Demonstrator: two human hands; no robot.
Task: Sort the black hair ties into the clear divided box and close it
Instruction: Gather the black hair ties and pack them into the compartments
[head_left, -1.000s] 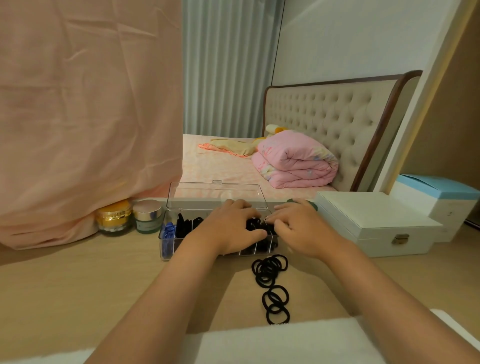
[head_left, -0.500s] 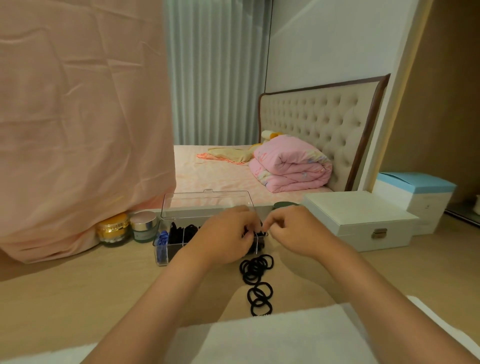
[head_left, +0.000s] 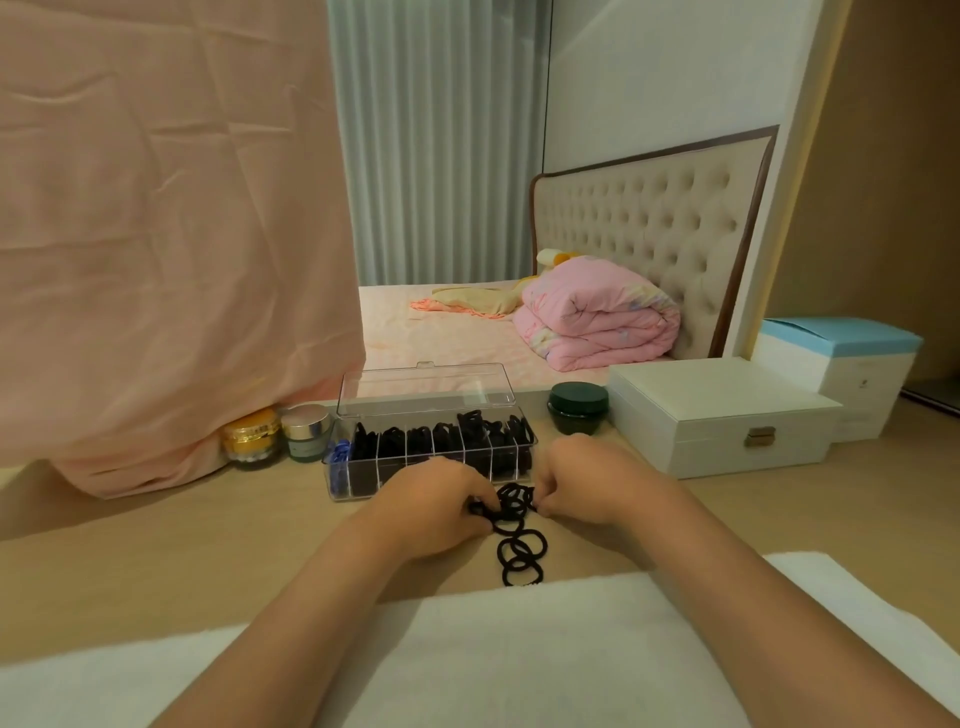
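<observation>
left hand (head_left: 436, 504), right hand (head_left: 592, 483) off box (head_left: 426, 389), onto ties (head_left: 519, 556) on wooden desk (head_left: 208, 530)

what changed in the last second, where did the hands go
Both hands drew back from over the clear divided box toward the person: the left hand and right hand now pinch the top of the loose hair ties on the table. The box stays put, lid open; the nearer ties lie unmoved.
</observation>
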